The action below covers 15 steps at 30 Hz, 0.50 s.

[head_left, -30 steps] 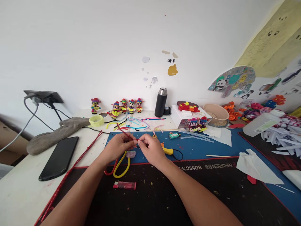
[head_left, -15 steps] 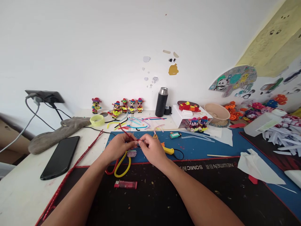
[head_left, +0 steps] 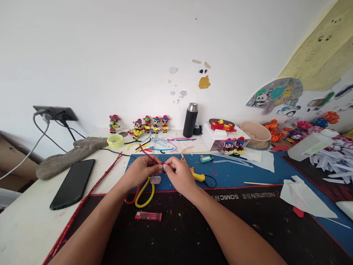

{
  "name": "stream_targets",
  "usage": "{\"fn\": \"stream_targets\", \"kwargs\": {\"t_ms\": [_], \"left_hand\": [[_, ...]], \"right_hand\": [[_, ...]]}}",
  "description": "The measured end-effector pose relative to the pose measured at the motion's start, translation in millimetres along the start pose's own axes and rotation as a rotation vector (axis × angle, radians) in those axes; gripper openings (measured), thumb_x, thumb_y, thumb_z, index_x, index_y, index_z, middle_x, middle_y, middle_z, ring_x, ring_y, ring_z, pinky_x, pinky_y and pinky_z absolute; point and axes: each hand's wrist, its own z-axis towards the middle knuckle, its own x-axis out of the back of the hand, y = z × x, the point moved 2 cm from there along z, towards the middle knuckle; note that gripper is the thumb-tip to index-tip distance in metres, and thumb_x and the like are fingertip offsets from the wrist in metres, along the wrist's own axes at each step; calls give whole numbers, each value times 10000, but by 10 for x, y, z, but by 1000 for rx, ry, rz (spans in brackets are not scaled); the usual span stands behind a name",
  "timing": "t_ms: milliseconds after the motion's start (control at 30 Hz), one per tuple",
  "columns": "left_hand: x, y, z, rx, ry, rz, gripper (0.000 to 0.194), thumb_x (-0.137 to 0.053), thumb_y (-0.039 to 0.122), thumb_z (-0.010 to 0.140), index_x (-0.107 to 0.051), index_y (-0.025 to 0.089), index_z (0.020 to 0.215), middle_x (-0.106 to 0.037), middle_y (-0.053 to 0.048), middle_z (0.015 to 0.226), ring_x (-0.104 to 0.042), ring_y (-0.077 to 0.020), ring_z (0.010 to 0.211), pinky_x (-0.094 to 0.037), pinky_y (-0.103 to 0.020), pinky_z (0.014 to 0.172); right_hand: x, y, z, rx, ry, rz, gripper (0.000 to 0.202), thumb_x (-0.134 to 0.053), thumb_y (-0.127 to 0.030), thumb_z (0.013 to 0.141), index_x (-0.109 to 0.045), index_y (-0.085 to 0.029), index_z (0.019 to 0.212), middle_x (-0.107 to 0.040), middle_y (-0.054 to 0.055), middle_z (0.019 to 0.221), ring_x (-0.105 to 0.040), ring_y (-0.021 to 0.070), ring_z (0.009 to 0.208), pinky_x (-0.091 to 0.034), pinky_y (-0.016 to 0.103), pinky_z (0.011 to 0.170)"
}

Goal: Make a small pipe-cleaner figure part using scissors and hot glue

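Over the blue mat, my left hand and my right hand meet, thumbs and fingertips pinched close together. Between them they grip a thin dark red cord; one end sticks out up and left past my left hand. The part right at the fingertips is too small to make out. Scissors with red and yellow handles lie below my left hand, partly hidden by it. A pink lighter rests on the black mat nearer to me. Beside my right hand is a yellow-handled tool, partly covered.
Long red cords run down the left, next to a black phone. Several small dolls, coloured strips and a black flask stand or lie toward the wall. At right are a white box and tissue.
Both hands keep their pinch on the cord in nearly the same place. The whole view has shifted very slightly; nothing on the table has visibly moved.
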Motion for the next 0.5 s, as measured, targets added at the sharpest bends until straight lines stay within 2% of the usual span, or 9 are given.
{"fn": "stream_targets", "kwargs": {"t_ms": [233, 500], "left_hand": [[-11, -9, -9, -39, 36, 91, 359, -788, 541, 790, -721, 196, 860, -756, -30, 751, -662, -219, 698, -481, -305, 659], [-13, 6, -10, -50, 36, 123, 362, -765, 555, 809, -732, 200, 870, -772, -40, 776, -691, -237, 726, -505, -316, 680]], "right_hand": [[-2, -5, -5, 21, 19, -20, 114, -572, -290, 959, -614, -225, 876, -508, -62, 561, -479, 150, 522, -303, 283, 551], [-1, 1, -7, 27, 20, -37, 115, -572, -293, 961, -616, -229, 876, -513, -61, 558, -480, 153, 519, -302, 285, 554]]}}
